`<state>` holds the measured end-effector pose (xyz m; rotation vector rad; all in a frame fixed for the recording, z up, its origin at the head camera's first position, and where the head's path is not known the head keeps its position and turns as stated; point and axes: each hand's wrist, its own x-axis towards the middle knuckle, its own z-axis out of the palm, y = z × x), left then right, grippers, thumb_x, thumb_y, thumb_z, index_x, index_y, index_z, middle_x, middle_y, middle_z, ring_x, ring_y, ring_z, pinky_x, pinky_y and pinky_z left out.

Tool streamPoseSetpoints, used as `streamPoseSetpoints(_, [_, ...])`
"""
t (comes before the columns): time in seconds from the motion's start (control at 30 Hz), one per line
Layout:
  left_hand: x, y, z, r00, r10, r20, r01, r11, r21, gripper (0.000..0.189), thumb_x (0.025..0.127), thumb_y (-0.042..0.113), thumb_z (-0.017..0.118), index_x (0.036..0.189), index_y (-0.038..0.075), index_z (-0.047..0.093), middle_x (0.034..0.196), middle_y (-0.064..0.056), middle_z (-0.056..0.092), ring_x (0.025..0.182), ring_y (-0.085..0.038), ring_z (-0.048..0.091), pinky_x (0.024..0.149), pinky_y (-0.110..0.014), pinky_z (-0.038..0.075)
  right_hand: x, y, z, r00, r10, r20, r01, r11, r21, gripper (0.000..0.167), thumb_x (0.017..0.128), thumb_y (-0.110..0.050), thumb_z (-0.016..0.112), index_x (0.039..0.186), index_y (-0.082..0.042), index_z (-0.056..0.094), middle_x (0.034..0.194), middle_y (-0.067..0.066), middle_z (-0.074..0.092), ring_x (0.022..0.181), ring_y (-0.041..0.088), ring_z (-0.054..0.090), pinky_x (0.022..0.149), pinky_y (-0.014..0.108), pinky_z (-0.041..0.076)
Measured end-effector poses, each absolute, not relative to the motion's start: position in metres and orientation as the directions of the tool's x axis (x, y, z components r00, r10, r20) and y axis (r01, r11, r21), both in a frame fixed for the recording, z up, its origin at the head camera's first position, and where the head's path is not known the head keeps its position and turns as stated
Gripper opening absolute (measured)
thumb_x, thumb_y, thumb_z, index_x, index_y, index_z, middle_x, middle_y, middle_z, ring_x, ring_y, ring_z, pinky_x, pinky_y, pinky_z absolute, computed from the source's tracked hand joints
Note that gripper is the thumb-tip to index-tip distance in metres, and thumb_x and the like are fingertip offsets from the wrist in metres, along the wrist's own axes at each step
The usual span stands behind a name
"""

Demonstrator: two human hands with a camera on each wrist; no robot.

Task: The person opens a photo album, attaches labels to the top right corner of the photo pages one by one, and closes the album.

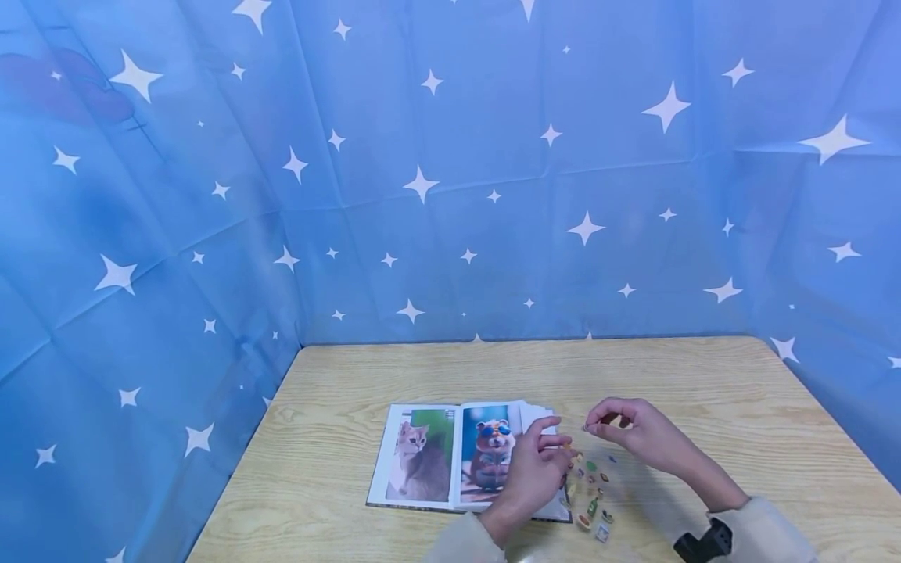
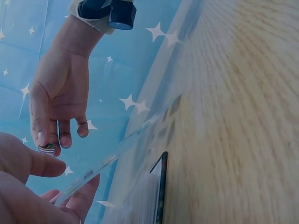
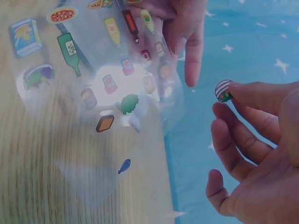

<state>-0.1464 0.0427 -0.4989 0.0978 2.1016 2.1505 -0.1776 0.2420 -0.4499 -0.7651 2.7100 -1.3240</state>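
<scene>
My right hand pinches a small round sticker between thumb and forefinger. The sticker has dark and white stripes and some green and red. Its other fingers are loosely bent. Across from it, my left hand holds a clear sticker sheet by its edge, with the sheet between thumb and fingers in the left wrist view. Printed on the sheet are several small food pictures, among them a green bottle, a pizza and a blue-yellow box. The sheet is tilted up off the table.
An open photo album lies under and left of my left hand, showing a cat picture and a picture of an animal in sunglasses. The wooden table ends at a blue star-patterned curtain.
</scene>
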Motion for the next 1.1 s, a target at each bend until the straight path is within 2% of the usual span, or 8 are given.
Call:
streamPoseSetpoints(0.17, [-0.146, 0.047, -0.499, -0.990, 0.138, -0.038, -0.035, 0.023, 0.999, 0.048, 0.087, 0.002, 0.065, 0.132, 0.017, 0.056, 0.115, -0.008, 0.069, 0.099, -0.015, 0.069, 0.080, -0.021, 0.054, -0.179, 0.244, -0.452, -0.883, -0.433, 0.179, -0.404, 0.511, -0.759, 0.008, 0.097, -0.016, 0.064, 0.094, -0.015, 0.071, 0.092, 0.000, 0.070, 0.085, 0.005, 0.060, 0.066, 0.027, 0.045])
streamPoseSetpoints(0.27, [-0.145, 0.049, -0.500, -0.989, 0.139, -0.044, -0.036, 0.060, 0.998, 0.051, 0.086, 0.005, 0.066, 0.133, 0.021, 0.055, 0.119, -0.007, 0.067, 0.103, -0.016, 0.067, 0.081, -0.022, 0.054, -0.179, 0.244, -0.452, -0.889, -0.427, 0.164, -0.388, 0.512, -0.766, 0.008, 0.097, -0.016, 0.064, 0.094, -0.014, 0.071, 0.092, 0.002, 0.070, 0.085, 0.005, 0.060, 0.066, 0.027, 0.046])
streamPoseSetpoints(0.53, [-0.140, 0.053, -0.502, -0.972, 0.216, -0.091, -0.065, 0.126, 0.990, 0.062, 0.085, 0.011, 0.069, 0.143, 0.017, 0.046, 0.127, -0.004, 0.061, 0.108, -0.015, 0.064, 0.084, -0.026, 0.054, -0.179, 0.243, -0.451, -0.905, -0.405, 0.133, -0.350, 0.527, -0.774, 0.008, 0.097, -0.017, 0.064, 0.093, -0.014, 0.071, 0.092, -0.002, 0.069, 0.085, 0.006, 0.059, 0.067, 0.028, 0.045])
streamPoseSetpoints(0.73, [-0.138, 0.054, -0.503, -0.952, 0.257, -0.167, -0.117, 0.196, 0.974, 0.068, 0.087, 0.018, 0.069, 0.149, 0.020, 0.040, 0.130, 0.002, 0.060, 0.115, -0.014, 0.061, 0.095, -0.034, 0.052, -0.178, 0.241, -0.451, -0.909, -0.398, 0.123, -0.338, 0.533, -0.776, 0.009, 0.096, -0.016, 0.064, 0.092, -0.013, 0.071, 0.091, -0.001, 0.069, 0.085, 0.005, 0.059, 0.067, 0.027, 0.046])
streamPoseSetpoints(0.87, [-0.138, 0.055, -0.504, -0.945, 0.266, -0.188, -0.133, 0.213, 0.968, 0.070, 0.087, 0.019, 0.069, 0.150, 0.021, 0.039, 0.132, 0.001, 0.059, 0.117, -0.015, 0.060, 0.099, -0.039, 0.050, -0.179, 0.241, -0.453, -0.906, -0.402, 0.130, -0.344, 0.523, -0.780, 0.009, 0.096, -0.016, 0.064, 0.092, -0.012, 0.071, 0.090, -0.001, 0.069, 0.084, 0.005, 0.059, 0.067, 0.027, 0.046])
streamPoseSetpoints(1.1, [-0.136, 0.054, -0.504, -0.937, 0.290, -0.196, -0.134, 0.219, 0.967, 0.074, 0.085, 0.018, 0.070, 0.151, 0.022, 0.038, 0.133, -0.001, 0.057, 0.117, -0.015, 0.059, 0.101, -0.039, 0.049, -0.180, 0.243, -0.455, -0.904, -0.407, 0.133, -0.349, 0.518, -0.781, 0.008, 0.096, -0.016, 0.065, 0.092, -0.015, 0.071, 0.090, -0.002, 0.069, 0.085, 0.005, 0.059, 0.067, 0.027, 0.046])
